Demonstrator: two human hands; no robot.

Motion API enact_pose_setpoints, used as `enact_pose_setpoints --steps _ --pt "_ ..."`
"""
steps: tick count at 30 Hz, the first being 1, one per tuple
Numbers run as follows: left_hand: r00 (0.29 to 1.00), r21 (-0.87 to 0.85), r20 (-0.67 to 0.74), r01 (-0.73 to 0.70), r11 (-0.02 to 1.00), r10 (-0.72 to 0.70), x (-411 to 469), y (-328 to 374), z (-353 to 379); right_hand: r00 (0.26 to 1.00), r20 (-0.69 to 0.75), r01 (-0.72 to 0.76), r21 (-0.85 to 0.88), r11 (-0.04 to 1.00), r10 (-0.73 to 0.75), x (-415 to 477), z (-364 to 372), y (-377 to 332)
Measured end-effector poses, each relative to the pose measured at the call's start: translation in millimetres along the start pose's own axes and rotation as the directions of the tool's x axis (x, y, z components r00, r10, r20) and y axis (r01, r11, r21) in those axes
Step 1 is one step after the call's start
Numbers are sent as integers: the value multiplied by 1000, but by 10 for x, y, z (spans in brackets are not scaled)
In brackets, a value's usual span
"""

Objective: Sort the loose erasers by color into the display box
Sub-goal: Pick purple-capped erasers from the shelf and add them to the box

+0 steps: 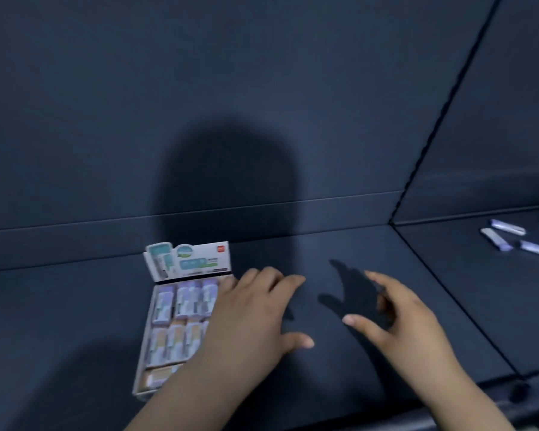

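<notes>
Dark table [75, 306] bears display box [150, 337], right edge beneath fingers of left hand [252, 315].

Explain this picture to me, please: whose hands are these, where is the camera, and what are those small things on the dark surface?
There is no machine here. A person works with bare hands, and the single camera sits on their head, looking forward and down. The left hand spreads over the right side of a white cardboard display box with an upright printed flap; whether it touches the box is unclear. Inside lie rows of purple-sleeved erasers at the back and orange-sleeved erasers nearer. The right hand hovers open above the dark padded surface. Neither hand holds anything. Far right lie loose purple-sleeved erasers, not yet sorted. The picture is blurred.
</notes>
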State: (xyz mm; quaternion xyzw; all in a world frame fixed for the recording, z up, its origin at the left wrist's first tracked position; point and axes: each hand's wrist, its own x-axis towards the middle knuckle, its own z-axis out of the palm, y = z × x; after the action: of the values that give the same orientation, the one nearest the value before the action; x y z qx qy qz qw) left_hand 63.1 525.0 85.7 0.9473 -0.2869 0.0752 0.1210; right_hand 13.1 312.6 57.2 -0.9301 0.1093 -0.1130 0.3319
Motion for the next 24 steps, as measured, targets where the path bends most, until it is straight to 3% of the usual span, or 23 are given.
enact_pose_setpoints --steps 2,7,12,18,21,24 --pt "997 6 75 -11 1000 10 155 270 3 1000 2 3 -25 1000 -3 21 -163 199" --pt "999 35 20 -31 999 30 520 927 217 998 39 47 -99 994 -43 135 -689 707" --pt "999 46 19 32 998 -33 844 1629 424 989 80 138 -146 980 -127 340 -1266 1178" --pt "994 95 -86 73 993 -65 1058 2245 701 960 189 248 -245 937 -205 507 -1708 1558" --pt "995 145 -50 90 985 -84 1062 2435 780 935 281 318 -396 861 -216 544 -1842 1590" --pt "988 180 80 118 977 -134 1025 2584 770 917 344 363 -501 786 -204 552 -1891 1610"
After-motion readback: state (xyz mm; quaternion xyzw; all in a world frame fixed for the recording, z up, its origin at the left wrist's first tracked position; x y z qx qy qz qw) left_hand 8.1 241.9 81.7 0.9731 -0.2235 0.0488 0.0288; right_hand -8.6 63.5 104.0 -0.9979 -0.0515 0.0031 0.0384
